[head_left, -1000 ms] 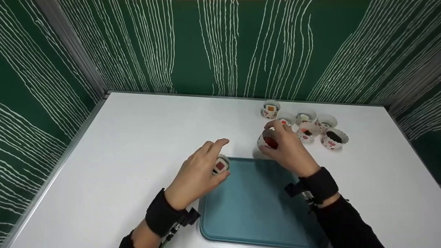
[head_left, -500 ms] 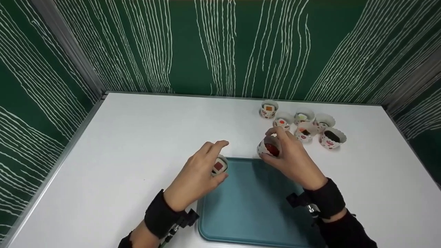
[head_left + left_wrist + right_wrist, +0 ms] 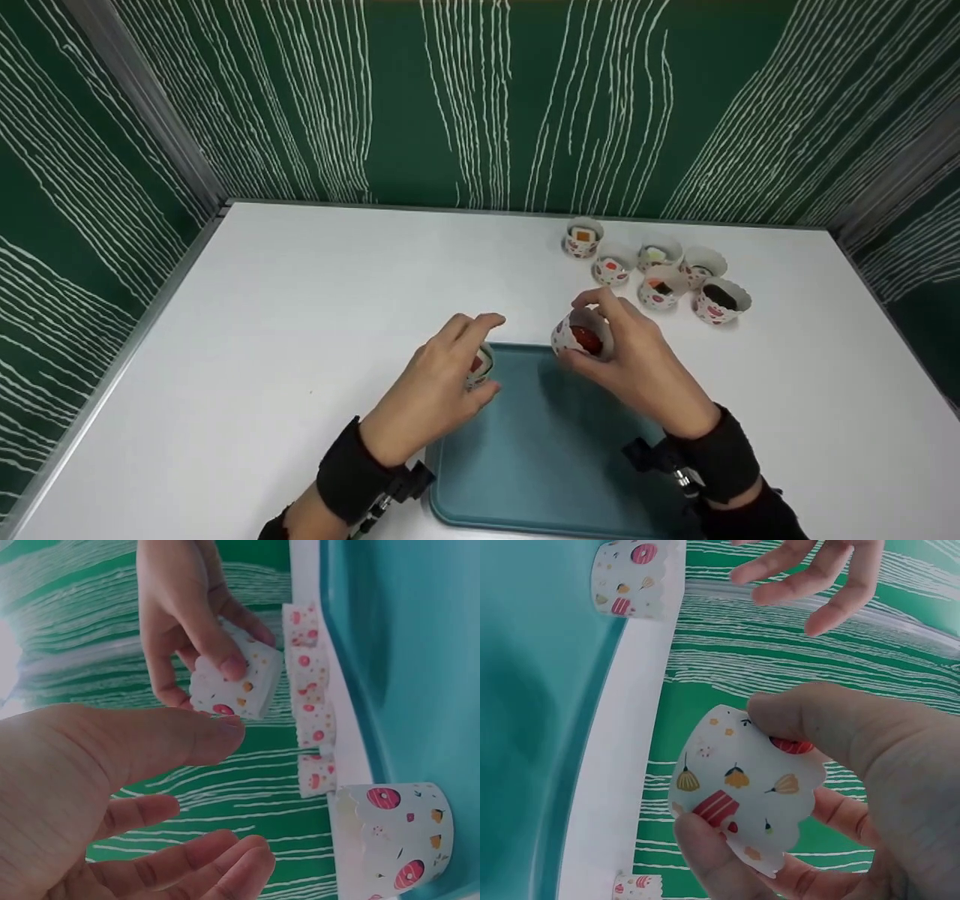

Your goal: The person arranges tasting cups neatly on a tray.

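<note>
My right hand [image 3: 637,364] pinches a patterned paper cup [image 3: 739,784] between thumb and fingers. A glossy red piece [image 3: 586,340] lies inside it, and the cup hangs tilted over the tray's far edge. Below the hands lies a teal tray [image 3: 547,465]. At its far left corner stands another paper cup [image 3: 401,840], holding a white piece with a dark red square. Above and beside that cup my left hand [image 3: 435,382] hovers, fingers spread and apart from it in the left wrist view. In the head view this hand partly hides the cup.
Several more paper cups with small sushi-like pieces stand at the back right, among them one with an orange square [image 3: 583,238] and one with a dark piece [image 3: 721,300]. The white table [image 3: 225,360] meets green walls [image 3: 412,97] with white streaks.
My right hand has drawn the cup with the red piece nearer, away from the group at the back and over the tray's far edge. My left hand has barely moved.
</note>
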Tool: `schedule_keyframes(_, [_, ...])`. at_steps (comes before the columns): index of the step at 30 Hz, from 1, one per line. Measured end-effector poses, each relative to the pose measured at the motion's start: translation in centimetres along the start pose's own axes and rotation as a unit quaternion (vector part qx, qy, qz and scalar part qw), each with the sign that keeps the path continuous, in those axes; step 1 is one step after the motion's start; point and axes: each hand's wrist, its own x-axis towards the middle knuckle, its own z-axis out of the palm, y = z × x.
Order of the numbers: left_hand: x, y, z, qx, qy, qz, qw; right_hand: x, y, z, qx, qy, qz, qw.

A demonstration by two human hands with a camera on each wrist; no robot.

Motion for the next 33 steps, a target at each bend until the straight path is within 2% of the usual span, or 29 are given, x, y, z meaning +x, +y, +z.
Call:
schedule_keyframes(6, [0.1, 0.3, 0.2, 0.014, 0.005, 0.013, 0.9998, -0.3, -0.5, -0.1, -0.002, -0.001, -0.008, 1.000])
schedule_keyframes(12, [0.3, 0.9, 0.4, 0.011, -0.010, 0.011, 0.9998, -0.5, -1.0, -0.3, 0.006, -0.007, -0.019, 1.000])
schedule_keyframes(18, [0.9, 1.7, 0.7, 0.007, -0.021, 0.023, 0.9995, -0.8, -1.3, -0.3, 0.017, -0.011, -0.031, 0.999])
schedule_keyframes(27, [1.9, 2.9, 1.2, 0.018, -0.007, 0.034, 0.9993, -1.1, -1.7, -0.6, 0.034, -0.031, -0.018, 0.999])
schedule_keyframes(33, [2.3, 3.4, 1.8, 0.010, 0.019, 0.026, 0.9994, -1.2, -1.9, -0.7, 0.059, -0.051, -0.015, 0.997])
